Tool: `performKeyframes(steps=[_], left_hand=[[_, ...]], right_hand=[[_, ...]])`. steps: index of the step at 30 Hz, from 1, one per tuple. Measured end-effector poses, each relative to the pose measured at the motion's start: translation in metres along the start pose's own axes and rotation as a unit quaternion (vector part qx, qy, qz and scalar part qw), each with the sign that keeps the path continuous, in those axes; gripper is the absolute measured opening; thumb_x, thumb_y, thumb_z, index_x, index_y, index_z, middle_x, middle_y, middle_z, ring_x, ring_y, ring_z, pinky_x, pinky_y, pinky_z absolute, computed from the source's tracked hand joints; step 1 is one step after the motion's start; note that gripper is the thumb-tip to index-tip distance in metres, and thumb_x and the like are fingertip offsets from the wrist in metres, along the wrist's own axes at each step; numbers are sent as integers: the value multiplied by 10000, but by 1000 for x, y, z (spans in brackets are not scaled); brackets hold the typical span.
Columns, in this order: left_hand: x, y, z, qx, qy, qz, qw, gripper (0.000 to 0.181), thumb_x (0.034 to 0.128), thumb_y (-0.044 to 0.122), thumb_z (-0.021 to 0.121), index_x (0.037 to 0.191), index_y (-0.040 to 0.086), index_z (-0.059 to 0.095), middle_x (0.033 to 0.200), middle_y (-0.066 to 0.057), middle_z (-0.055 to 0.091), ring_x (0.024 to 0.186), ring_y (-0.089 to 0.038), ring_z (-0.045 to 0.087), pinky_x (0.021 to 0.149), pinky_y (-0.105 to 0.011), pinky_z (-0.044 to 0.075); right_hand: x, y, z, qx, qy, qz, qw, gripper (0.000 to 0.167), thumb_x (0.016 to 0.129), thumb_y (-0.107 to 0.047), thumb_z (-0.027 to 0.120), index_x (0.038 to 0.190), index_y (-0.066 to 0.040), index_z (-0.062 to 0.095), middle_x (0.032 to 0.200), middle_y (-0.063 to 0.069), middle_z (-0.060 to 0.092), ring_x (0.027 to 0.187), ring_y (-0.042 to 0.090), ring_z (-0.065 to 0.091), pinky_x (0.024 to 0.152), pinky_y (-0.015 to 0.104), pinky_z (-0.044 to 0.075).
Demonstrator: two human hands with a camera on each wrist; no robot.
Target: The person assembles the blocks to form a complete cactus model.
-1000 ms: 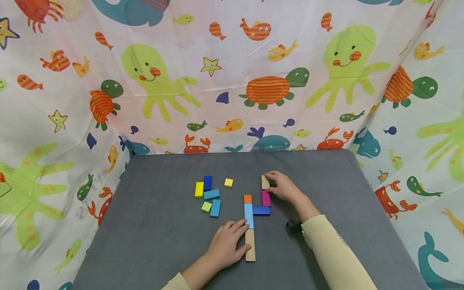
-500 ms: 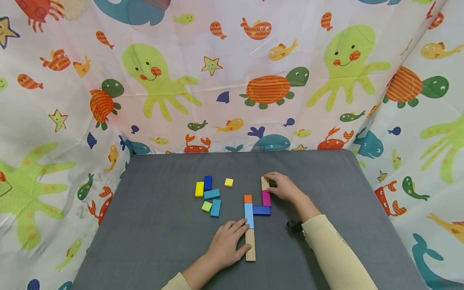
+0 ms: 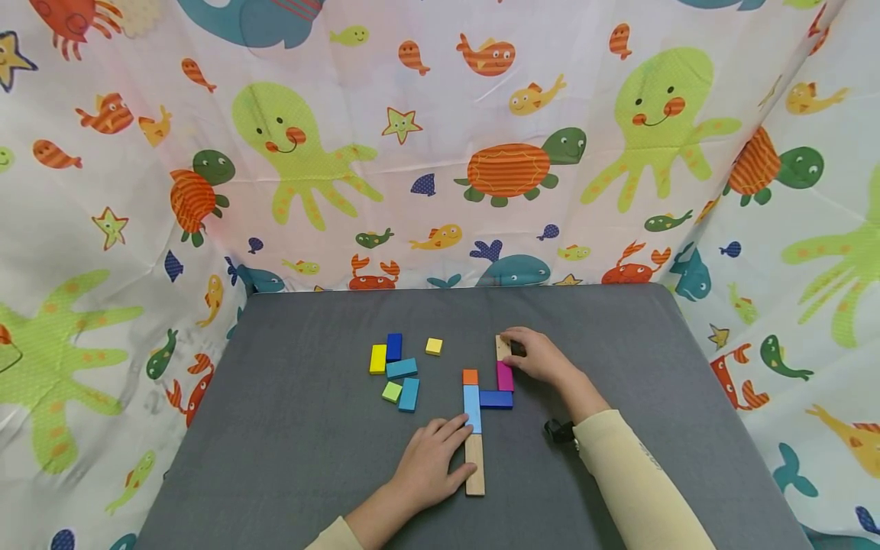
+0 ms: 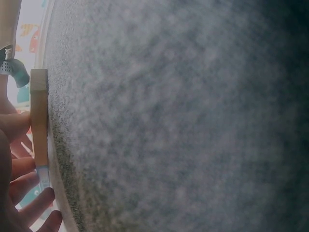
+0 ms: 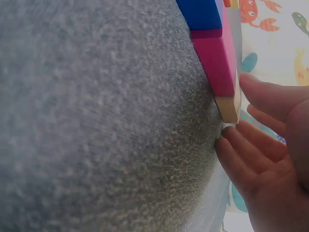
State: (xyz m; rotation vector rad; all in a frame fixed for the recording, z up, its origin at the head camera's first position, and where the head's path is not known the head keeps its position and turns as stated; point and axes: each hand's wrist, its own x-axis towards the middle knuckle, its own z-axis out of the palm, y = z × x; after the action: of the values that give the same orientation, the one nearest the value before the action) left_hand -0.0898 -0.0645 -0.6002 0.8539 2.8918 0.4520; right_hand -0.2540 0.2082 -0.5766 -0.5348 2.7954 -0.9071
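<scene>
The left hand (image 3: 431, 462) rests at the left side of a column of blocks on the grey table (image 3: 309, 458). Its fingers are extended, with tips touching the light blue block (image 3: 471, 401); its thumb lies over the long wooden block (image 3: 475, 484). The right hand (image 3: 539, 355) is positioned at the right of the short wooden block (image 3: 501, 347), with the thumb and fingertips beside it; whether the block is gripped cannot be determined. The hands are well apart.

Column, near to far: long wooden block, light blue block, orange block (image 3: 470, 377). The crosswise dark blue block (image 3: 496, 399) adjoins the right side of the light blue block. The magenta block (image 3: 505, 376) extends from its right end toward the far side; the short wooden block abuts the far end of the magenta block.

A separate group lies to the left: a yellow block (image 3: 378, 359), an upright-set dark blue block (image 3: 394, 347) just beside it, two medium blue blocks (image 3: 409, 395) and a green block (image 3: 392, 393). A pale yellow block (image 3: 434, 347) is located between this group and the short wooden block. A curtain (image 3: 412, 99) with printed sea animals forms the background.
</scene>
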Motion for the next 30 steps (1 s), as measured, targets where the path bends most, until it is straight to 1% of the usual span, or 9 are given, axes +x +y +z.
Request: performKeyframes(steps=[7, 12, 15, 18, 23, 30], left_hand=[[1, 1, -2, -18, -19, -30, 10000, 610, 953, 554, 619, 1478, 259, 526, 1560, 68, 458, 1297, -183, 495, 1012, -476, 466], [2, 2, -3, -9, -54, -53, 10000, 614, 956, 565, 607, 1483, 261, 521, 1562, 68, 455, 1292, -182, 496, 1008, -473, 469], [2, 3, -3, 4, -52, -66, 10000, 614, 957, 567, 605, 1482, 261, 521, 1562, 67, 455, 1294, -185, 496, 1008, -474, 470], [2, 3, -5, 7, -44, -88, 10000, 615, 954, 565, 611, 1481, 261, 523, 1563, 69, 454, 1299, -187, 495, 1011, -476, 469], [2, 4, -5, -34, -80, -105, 9999, 620, 955, 557, 613, 1488, 254, 516, 1568, 63, 448, 1304, -191, 490, 1005, -480, 467], [2, 4, -4, -54, -54, -115, 9999, 621, 954, 555, 616, 1489, 256, 514, 1569, 69, 444, 1309, -188, 484, 993, -475, 467]], right_hand=[[-8, -3, -2, 15, 225, 36, 9997, 498, 943, -202, 720, 1396, -40, 591, 1423, 185, 574, 1325, 373, 531, 1095, 550, 420], [-13, 0, -1, -30, 441, -246, 9987, 495, 945, -212, 716, 1389, -33, 592, 1403, 180, 589, 1298, 368, 552, 1070, 554, 444], [-16, 1, -1, -51, 493, -357, 9981, 532, 929, -262, 741, 1402, -70, 592, 1429, 162, 573, 1324, 368, 535, 1083, 569, 426], [-20, 1, 1, -198, 447, -471, 9977, 567, 921, -302, 748, 1420, -92, 581, 1471, 156, 536, 1354, 377, 506, 1095, 585, 407], [-27, 0, 4, -520, 179, -574, 9968, 588, 932, -342, 730, 1446, -111, 560, 1533, 151, 472, 1399, 375, 456, 1121, 573, 383], [-33, -1, 9, -901, -31, -416, 9951, 558, 955, -375, 693, 1451, -155, 563, 1559, 128, 450, 1421, 365, 433, 1120, 570, 386]])
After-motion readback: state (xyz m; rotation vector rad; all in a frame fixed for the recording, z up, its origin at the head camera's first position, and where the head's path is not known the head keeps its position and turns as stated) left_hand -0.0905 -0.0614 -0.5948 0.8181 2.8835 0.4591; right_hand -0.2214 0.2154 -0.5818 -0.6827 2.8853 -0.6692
